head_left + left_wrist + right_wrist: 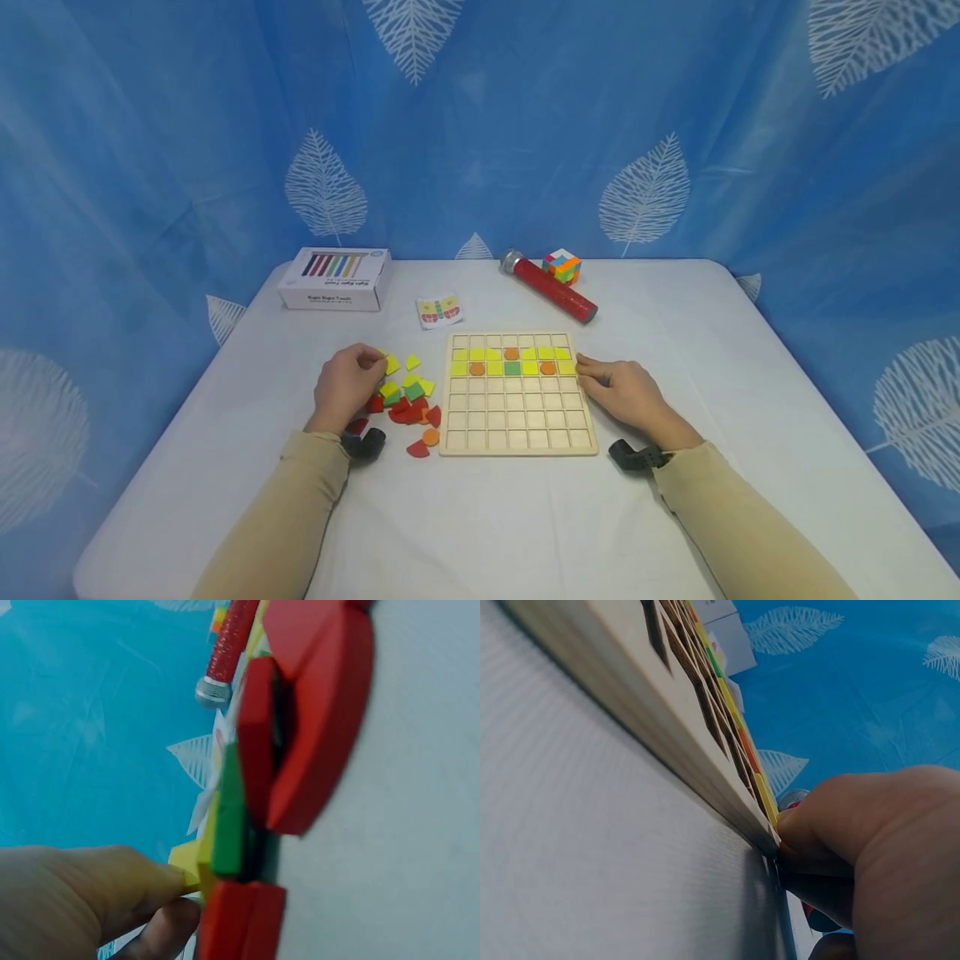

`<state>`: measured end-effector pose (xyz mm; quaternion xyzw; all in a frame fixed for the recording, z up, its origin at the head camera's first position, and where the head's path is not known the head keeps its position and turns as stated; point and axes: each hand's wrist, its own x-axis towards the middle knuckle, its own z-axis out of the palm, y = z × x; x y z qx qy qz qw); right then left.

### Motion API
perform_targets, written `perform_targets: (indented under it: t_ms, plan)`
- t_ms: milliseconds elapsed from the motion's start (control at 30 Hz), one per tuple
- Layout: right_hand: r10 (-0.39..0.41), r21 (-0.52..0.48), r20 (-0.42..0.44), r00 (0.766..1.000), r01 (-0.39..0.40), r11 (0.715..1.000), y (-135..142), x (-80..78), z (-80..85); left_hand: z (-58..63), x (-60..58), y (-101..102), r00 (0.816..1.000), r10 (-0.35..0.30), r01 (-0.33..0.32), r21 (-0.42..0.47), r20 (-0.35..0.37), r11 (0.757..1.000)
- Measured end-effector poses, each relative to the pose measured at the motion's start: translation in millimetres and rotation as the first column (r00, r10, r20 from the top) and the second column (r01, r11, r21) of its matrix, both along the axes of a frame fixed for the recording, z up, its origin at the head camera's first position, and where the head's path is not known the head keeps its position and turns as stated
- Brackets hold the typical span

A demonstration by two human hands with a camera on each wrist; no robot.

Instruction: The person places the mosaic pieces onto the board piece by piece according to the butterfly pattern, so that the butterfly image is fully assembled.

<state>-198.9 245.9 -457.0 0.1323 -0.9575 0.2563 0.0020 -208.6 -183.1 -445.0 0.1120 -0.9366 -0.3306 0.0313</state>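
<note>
At the loose pieces left of the board, my left hand [348, 379] pinches a yellow piece [184, 858] between thumb and finger. Around it lies a pile of yellow, green, orange and red pieces, among them a green block [229, 817] and a red wedge [330, 742]. A wooden grid board [517, 451] lies flat in the middle of the table. Its second and third rows from the top hold yellow pieces, orange discs and one green square [512, 368]. My right hand [621, 392] holds the board's right edge, thumb and fingertips right at the rim.
Behind the board lies a small pattern card [439, 312]. A white box [333, 293] stands at the back left. At the back right, a red microphone [551, 290] lies in front of a colourful puzzle cube [562, 265]. A blue leaf-patterned curtain [480, 125] surrounds the table.
</note>
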Motion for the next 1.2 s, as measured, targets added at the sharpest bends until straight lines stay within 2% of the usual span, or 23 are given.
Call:
perform_targets:
  t_ms: [167,367,600,867,1033,1200]
  plan:
    - [0.0,-0.003,0.001,1.0,0.0,1.0,0,-0.1,-0.6,-1.1,-0.6,0,1.0,-0.016,0.017,-0.036,0.017,0.999]
    - [0.003,-0.002,-0.013,1.0,-0.003,1.0,-1,-0.5,-0.2,-1.3,-1.1,3,1.0,-0.006,0.007,-0.054,0.022,0.999]
    - [0.0,0.011,-0.004,1.0,0.0,1.0,-1,-1.7,-0.5,-6.7,-8.6,-4,0.996,0.05,-0.054,-0.054,-0.068,0.997]
    - [-0.001,0.008,-0.002,1.0,0.001,1.0,-2,-1.3,-1.5,-13.5,-14.8,-10,1.0,0.008,-0.008,-0.081,-0.011,0.997]
    - [-0.013,0.011,0.011,1.0,0.013,1.0,-1,-1.1,-1.3,-13.7,-16.2,-7,1.0,0.028,-0.028,-0.074,-0.002,0.997]
    - [-0.012,0.012,0.013,1.0,0.012,1.0,0,-0.3,-0.4,-13.2,-18.8,-3,0.999,0.043,-0.043,-0.03,0.004,0.999]
